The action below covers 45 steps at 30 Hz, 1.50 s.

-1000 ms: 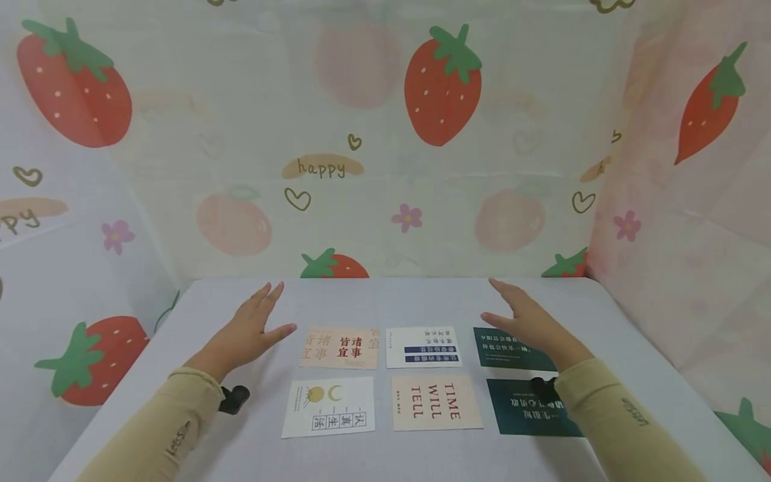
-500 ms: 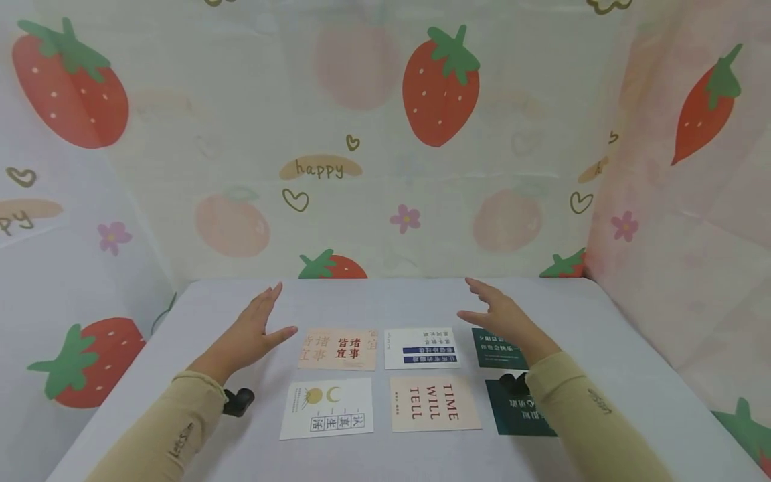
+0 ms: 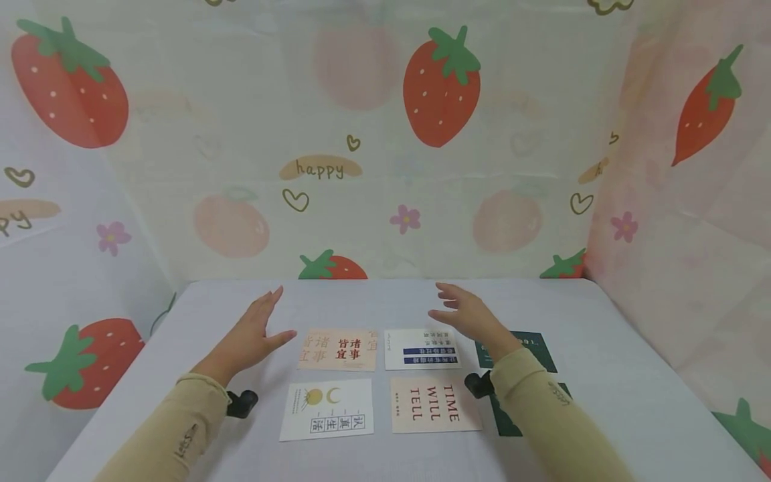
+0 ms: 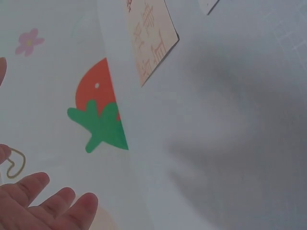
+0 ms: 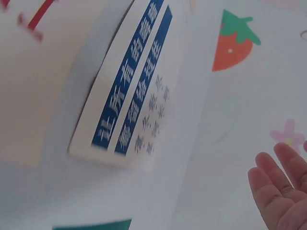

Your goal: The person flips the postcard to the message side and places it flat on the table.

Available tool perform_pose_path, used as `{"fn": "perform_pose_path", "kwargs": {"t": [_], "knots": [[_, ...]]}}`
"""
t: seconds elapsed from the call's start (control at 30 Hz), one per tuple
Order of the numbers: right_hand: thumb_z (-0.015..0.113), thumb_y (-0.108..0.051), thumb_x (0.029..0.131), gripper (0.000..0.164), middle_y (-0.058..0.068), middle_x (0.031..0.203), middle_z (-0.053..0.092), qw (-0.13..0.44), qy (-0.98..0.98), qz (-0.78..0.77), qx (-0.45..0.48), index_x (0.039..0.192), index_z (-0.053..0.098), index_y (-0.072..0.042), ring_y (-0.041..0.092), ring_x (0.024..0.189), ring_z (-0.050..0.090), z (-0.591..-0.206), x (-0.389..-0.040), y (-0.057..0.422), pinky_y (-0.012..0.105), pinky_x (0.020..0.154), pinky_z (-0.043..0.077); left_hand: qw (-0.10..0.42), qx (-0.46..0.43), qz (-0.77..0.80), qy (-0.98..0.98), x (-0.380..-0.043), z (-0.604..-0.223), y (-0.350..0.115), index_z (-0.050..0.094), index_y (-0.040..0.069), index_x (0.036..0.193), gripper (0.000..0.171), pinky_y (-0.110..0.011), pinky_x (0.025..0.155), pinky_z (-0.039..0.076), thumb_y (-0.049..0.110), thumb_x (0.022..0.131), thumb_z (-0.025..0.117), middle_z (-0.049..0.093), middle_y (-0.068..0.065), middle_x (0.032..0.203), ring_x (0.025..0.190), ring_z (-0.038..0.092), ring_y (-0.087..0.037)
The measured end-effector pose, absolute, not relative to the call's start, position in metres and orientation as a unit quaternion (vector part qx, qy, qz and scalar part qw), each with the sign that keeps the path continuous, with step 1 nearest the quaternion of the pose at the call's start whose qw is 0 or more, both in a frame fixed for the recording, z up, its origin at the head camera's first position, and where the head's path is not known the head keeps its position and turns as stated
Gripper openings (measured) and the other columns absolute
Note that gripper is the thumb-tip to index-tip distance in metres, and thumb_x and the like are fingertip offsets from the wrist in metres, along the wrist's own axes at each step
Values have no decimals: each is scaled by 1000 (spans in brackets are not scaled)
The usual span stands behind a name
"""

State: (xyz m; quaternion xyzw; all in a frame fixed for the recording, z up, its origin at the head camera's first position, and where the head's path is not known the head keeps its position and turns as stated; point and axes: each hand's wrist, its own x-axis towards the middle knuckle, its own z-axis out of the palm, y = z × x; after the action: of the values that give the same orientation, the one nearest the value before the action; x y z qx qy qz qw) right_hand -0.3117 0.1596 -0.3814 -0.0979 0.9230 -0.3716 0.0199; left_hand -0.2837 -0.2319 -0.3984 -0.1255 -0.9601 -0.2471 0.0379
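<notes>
Hovering above the white table, the left hand is spread, thumb apart from outstretched fingers, beside the peach card with red characters; the right hand is likewise spread, near the white card with blue bars; its forearm partly hides the upper dark green card. All six cards lie flat in two rows; nearer the person are the white sun-and-moon card, the peach TIME WILL TELL card and the lower dark green card, largely covered by the right sleeve.
</notes>
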Motion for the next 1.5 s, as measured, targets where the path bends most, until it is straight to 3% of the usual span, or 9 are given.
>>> {"fn": "perform_pose_path", "kwargs": {"t": [0.37, 0.63, 0.73, 0.87, 1.17, 1.5], "knots": [[67, -35, 82, 66, 7, 135, 47, 49, 906, -415, -72, 139, 38, -22, 29, 123, 44, -392, -318, 124, 51, 96, 39, 32, -109, -263, -958, -289, -407, -234, 7, 14, 147, 89, -57, 106, 17, 41, 84, 63, 14, -23, 148, 134, 14, -41], [67, -33, 82, 63, 6, 131, 50, 62, 902, -421, -68, 138, 40, -21, 27, 119, 48, -403, -320, 99, 47, 94, 42, 29, -100, -283, -953, -292, -414, -234, 9, 11, 147, 86, -55, 103, 25, 31, 85, 64, 17, -23, 147, 131, 23, -42], [67, -33, 82, 62, 6, 129, 52, 67, 900, -427, -59, 137, 42, -21, 29, 118, 48, -405, -319, 91, 48, 94, 42, 21, -96, -291, -952, -293, -417, -234, 9, 11, 147, 85, -54, 100, 31, 32, 85, 64, 17, -24, 146, 123, 36, -42], [67, -34, 81, 61, 5, 126, 54, 77, 897, -433, -43, 136, 43, -21, 30, 118, 47, -409, -318, 80, 49, 94, 41, 13, -96, -303, -948, -294, -422, -232, 11, 10, 147, 83, -53, 94, 38, 31, 85, 63, 22, -25, 144, 116, 43, -42], [67, -32, 82, 58, 5, 122, 57, 103, 885, -454, -17, 134, 45, -20, 30, 113, 51, -421, -314, 63, 51, 89, 44, -11, -80, -316, -945, -295, -431, -225, 13, 11, 147, 81, -54, 96, 36, 30, 86, 63, 24, -25, 143, 122, 38, -42], [66, -25, 83, 53, 9, 107, 62, 106, 874, -474, -7, 131, 49, -11, 20, 89, 61, -429, -309, 53, 38, 82, 49, -50, -53, -356, -932, -294, -436, -216, 14, 15, 147, 81, -53, 98, 34, 29, 85, 64, 27, -23, 144, 124, 39, -39]]}}
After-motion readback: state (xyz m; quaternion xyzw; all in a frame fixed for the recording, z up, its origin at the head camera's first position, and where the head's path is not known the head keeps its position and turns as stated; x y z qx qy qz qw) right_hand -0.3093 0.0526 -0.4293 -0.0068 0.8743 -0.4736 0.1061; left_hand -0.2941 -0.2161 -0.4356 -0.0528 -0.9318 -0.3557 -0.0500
